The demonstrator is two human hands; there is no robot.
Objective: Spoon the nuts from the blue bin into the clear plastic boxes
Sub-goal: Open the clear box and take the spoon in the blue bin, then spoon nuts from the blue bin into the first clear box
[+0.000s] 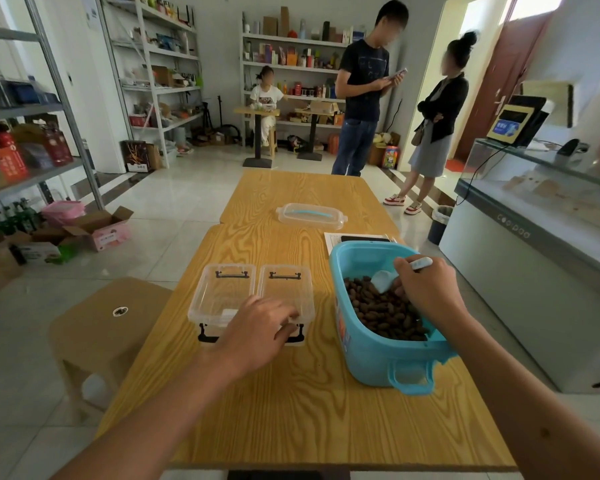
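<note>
A pale blue plastic scoop (392, 277) is gripped by the curled fingers of the right hand (426, 289), its handle sticking out past the knuckles and its bowl resting down among the dark brown nuts (381, 311). The nuts are heaped inside a blue bin (371, 348), which is set on the right side of a wooden table (291, 410) and has a loop handle at its near end. The fingers of the left hand (257, 329) are laid, loosely bent, over the near rim of the right-hand clear plastic box (286, 289); the thumb is tucked beside the black latch on the box's near wall, though whether the rim is truly pinched cannot be told. A second clear plastic box (219, 292) is placed just beside the first, on its left, touching or nearly so. Both boxes are open at the top and no nuts are seen in them. Further back on the table, well apart from the boxes, a clear lid (310, 216) with a blue handle is laid flat. Behind the bin, a sheet of paper (333, 242) and a dark phone (364, 239) are partly hidden. A tan stool (108, 320) is placed left of the table. In the background, two people are seen standing, a third is seated at a small table, and stocked shelves line the walls.
</note>
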